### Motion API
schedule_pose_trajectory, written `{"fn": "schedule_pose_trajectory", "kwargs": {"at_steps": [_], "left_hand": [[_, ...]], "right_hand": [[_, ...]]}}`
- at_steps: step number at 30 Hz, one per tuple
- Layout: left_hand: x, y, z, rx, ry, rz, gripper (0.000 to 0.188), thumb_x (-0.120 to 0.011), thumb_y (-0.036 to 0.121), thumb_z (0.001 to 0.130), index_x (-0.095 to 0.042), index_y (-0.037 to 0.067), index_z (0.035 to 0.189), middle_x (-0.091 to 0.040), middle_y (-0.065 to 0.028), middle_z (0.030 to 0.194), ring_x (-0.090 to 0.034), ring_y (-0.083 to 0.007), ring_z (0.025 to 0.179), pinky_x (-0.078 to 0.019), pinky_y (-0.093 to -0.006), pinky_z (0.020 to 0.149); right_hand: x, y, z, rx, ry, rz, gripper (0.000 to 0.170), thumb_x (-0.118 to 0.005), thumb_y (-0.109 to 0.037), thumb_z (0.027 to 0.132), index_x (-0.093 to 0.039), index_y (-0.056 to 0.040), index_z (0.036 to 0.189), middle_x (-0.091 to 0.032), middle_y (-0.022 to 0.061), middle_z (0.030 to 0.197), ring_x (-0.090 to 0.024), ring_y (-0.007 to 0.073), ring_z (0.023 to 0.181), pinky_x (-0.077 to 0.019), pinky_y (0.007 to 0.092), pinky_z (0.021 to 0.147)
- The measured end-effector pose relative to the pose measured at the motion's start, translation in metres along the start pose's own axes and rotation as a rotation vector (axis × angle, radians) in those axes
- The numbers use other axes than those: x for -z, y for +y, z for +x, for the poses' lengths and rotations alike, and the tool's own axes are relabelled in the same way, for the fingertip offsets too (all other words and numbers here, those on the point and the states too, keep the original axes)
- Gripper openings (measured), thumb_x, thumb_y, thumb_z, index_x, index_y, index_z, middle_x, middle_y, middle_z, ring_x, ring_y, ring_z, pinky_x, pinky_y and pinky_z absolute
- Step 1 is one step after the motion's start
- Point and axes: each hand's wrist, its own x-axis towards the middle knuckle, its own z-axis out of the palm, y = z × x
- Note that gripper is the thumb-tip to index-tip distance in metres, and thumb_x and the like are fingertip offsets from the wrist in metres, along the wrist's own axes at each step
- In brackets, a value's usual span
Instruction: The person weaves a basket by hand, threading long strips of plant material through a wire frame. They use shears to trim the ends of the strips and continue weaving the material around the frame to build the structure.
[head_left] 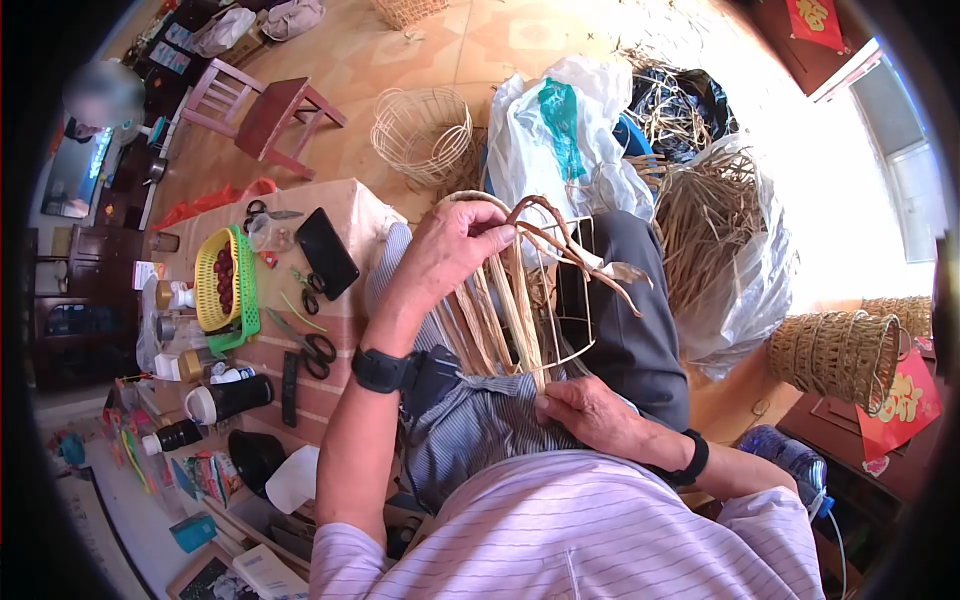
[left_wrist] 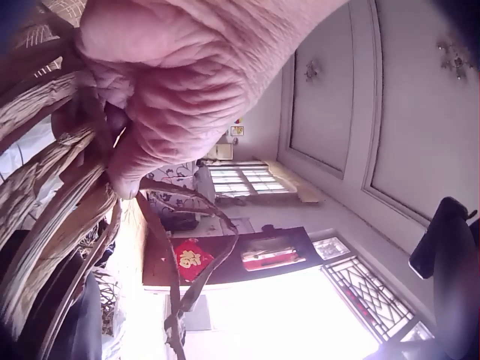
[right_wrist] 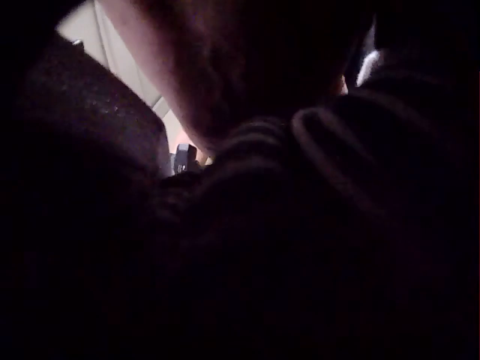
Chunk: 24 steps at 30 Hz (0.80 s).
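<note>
On the person's lap lies a wire basket frame (head_left: 590, 318) with broad dried leaf strips (head_left: 516, 318) running lengthwise across it. The left hand (head_left: 450, 245) pinches dried strips between thumb and fingers at the frame's far rim. Loose brown strip ends (head_left: 625, 290) curl out past its thumb to the right. In the left wrist view, the curled fingers hold the strips (left_wrist: 45, 217) close under the palm. At the near end, the right hand (head_left: 595, 412) pinches the lower tip of a pale strip over the striped apron (head_left: 480, 415). The right wrist view is mostly dark.
A cloth-covered table at left holds scissors (head_left: 318, 352), a phone (head_left: 327, 252) and a yellow basket (head_left: 212, 285). Ahead are a bare wire frame (head_left: 420, 135) and white plastic bags (head_left: 560, 130). Dried leaves (head_left: 705, 240) and a woven basket (head_left: 830, 360) are at right.
</note>
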Motion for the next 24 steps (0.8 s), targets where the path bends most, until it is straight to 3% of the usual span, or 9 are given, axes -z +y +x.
{"fn": "schedule_pose_trajectory", "kwargs": {"at_steps": [5, 8, 9, 12, 14, 17, 20, 24], "left_hand": [[-0.012, 0.002, -0.017, -0.082, 0.123, 0.054, 0.028, -0.078, 0.023, 0.101, -0.080, -0.003, 0.110, -0.080, -0.0179, 0.094, -0.077, -0.0298, 0.088, -0.0575, -0.0407, 0.084], [-0.011, 0.003, -0.024, -0.028, 0.060, 0.061, 0.027, -0.077, 0.023, 0.101, -0.081, -0.002, 0.110, -0.081, -0.0182, 0.097, -0.077, -0.0297, 0.088, -0.0576, -0.0407, 0.084], [-0.012, 0.008, -0.028, -0.041, 0.083, 0.061, 0.023, -0.075, 0.018, 0.105, -0.077, -0.005, 0.110, -0.078, -0.0071, 0.094, -0.068, -0.0129, 0.086, -0.0553, -0.0328, 0.081], [-0.016, 0.011, -0.032, -0.076, 0.141, 0.110, 0.023, -0.076, 0.018, 0.104, -0.077, -0.004, 0.110, -0.077, -0.0080, 0.089, -0.068, -0.0133, 0.083, -0.0553, -0.0327, 0.079], [-0.018, 0.015, -0.039, -0.052, 0.136, 0.074, 0.024, -0.076, 0.019, 0.104, -0.077, -0.004, 0.111, -0.078, -0.0104, 0.089, -0.071, -0.0158, 0.082, -0.0558, -0.0340, 0.078], [-0.024, 0.024, -0.050, -0.064, 0.173, 0.110, 0.024, -0.076, 0.019, 0.103, -0.078, -0.004, 0.111, -0.079, -0.0145, 0.092, -0.074, -0.0217, 0.082, -0.0567, -0.0366, 0.078], [-0.032, 0.036, -0.067, -0.075, 0.211, 0.157, 0.023, -0.076, 0.020, 0.102, -0.079, -0.001, 0.111, -0.080, -0.0191, 0.097, -0.077, -0.0321, 0.086, -0.0579, -0.0416, 0.078], [-0.046, 0.044, -0.088, -0.090, 0.231, 0.144, 0.021, -0.076, 0.019, 0.102, -0.080, -0.001, 0.109, -0.080, -0.0192, 0.100, -0.078, -0.0371, 0.088, -0.0598, -0.0442, 0.078]], "right_hand": [[0.003, 0.027, -0.007, -0.128, -0.071, 0.210, 0.037, -0.061, -0.028, 0.116, -0.076, 0.0009, 0.098, -0.071, 0.0091, 0.081, -0.063, 0.0165, 0.080, -0.0539, 0.0357, 0.081], [0.006, 0.027, -0.007, -0.061, -0.081, 0.088, 0.039, -0.060, -0.029, 0.117, -0.075, 0.0008, 0.097, -0.070, 0.0061, 0.080, -0.061, 0.0147, 0.081, -0.0533, 0.0351, 0.081], [0.006, 0.025, -0.006, -0.064, -0.081, 0.105, 0.039, -0.060, -0.029, 0.117, -0.075, 0.0008, 0.097, -0.069, 0.0053, 0.080, -0.061, 0.0143, 0.081, -0.0533, 0.0351, 0.081], [0.001, 0.025, -0.007, -0.052, -0.067, 0.152, 0.040, -0.060, -0.030, 0.117, -0.076, -0.0002, 0.097, -0.067, 0.0025, 0.078, -0.059, 0.0121, 0.078, -0.0517, 0.0339, 0.078], [-0.005, 0.033, -0.005, -0.017, -0.049, 0.172, 0.041, -0.059, -0.031, 0.118, -0.077, -0.0017, 0.096, -0.063, 0.0000, 0.074, -0.054, 0.0094, 0.071, -0.0483, 0.0314, 0.069], [0.008, -0.006, -0.009, -0.254, -0.118, 0.515, 0.041, -0.061, -0.035, 0.118, -0.079, -0.0059, 0.096, -0.056, -0.0059, 0.069, -0.043, 0.0037, 0.061, -0.0340, 0.0271, 0.056], [0.015, -0.043, -0.020, -0.214, -0.182, 0.691, 0.040, -0.064, -0.039, 0.117, -0.079, -0.0086, 0.097, -0.048, -0.0113, 0.067, -0.032, 0.0000, 0.056, -0.0201, 0.0250, 0.052], [0.030, -0.063, -0.002, -0.175, -0.145, 0.887, 0.038, -0.069, -0.043, 0.114, -0.079, -0.0086, 0.100, -0.048, -0.0121, 0.067, -0.031, 0.0001, 0.055, -0.0192, 0.0254, 0.051]]}}
